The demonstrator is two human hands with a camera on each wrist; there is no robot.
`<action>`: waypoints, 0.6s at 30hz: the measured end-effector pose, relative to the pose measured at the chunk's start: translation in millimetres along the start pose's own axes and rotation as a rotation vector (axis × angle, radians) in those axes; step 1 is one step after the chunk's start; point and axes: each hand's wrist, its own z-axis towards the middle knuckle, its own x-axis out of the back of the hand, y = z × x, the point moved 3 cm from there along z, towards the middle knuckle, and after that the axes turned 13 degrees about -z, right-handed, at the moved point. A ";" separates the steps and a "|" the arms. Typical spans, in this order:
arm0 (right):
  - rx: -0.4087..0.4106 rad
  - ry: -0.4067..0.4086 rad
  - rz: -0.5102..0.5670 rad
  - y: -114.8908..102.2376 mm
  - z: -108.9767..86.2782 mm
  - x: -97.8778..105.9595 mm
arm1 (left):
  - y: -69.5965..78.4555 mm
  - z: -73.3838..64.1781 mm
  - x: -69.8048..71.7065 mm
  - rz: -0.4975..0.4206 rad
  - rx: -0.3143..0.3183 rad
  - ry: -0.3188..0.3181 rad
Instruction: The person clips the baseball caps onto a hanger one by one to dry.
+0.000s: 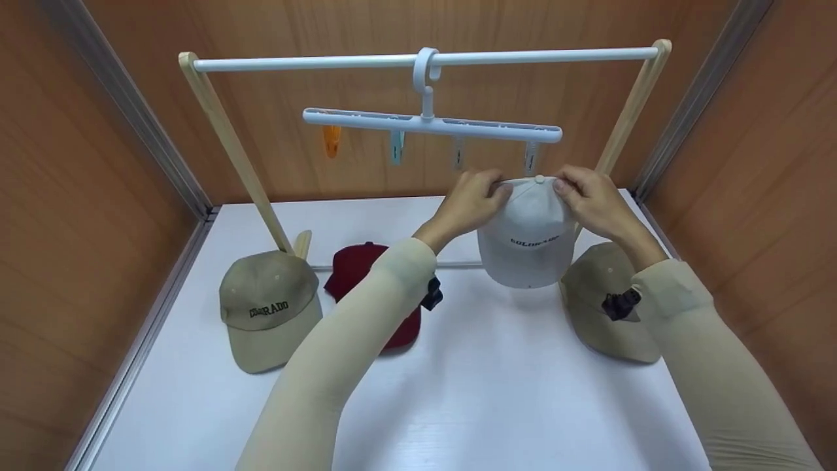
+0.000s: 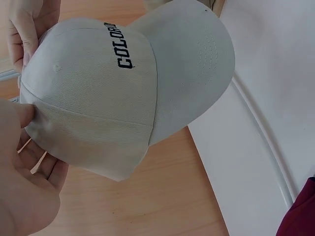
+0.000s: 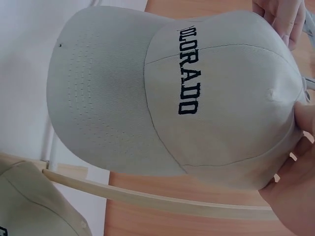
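A white cap [image 1: 528, 226] with dark COLORADO lettering hangs brim-down between both hands, just under the right end of a white clip hanger [image 1: 431, 124]. My left hand [image 1: 472, 201] pinches the crown's top on the left, thumb in front. On the other side of the top button, my right hand [image 1: 594, 199] pinches the crown the same way. The rightmost grey clip [image 1: 530, 157] is right at the cap's top. In the left wrist view, the thumb of the left hand [image 2: 24, 172] presses on the crown; the right wrist view shows the right hand [image 3: 295, 182] gripping it too.
The hanger hooks over a white rail [image 1: 314, 63] on a wooden stand. Its other clips include an orange clip [image 1: 331, 141] and a teal clip [image 1: 397, 147]. On the white table lie an olive cap [image 1: 268, 294], a dark red cap [image 1: 356, 268] and another olive cap [image 1: 598, 281].
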 end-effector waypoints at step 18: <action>0.015 0.001 0.074 2.0 1.1 -0.2 | 5.8 1.3 5.2 0.041 -0.059 0.000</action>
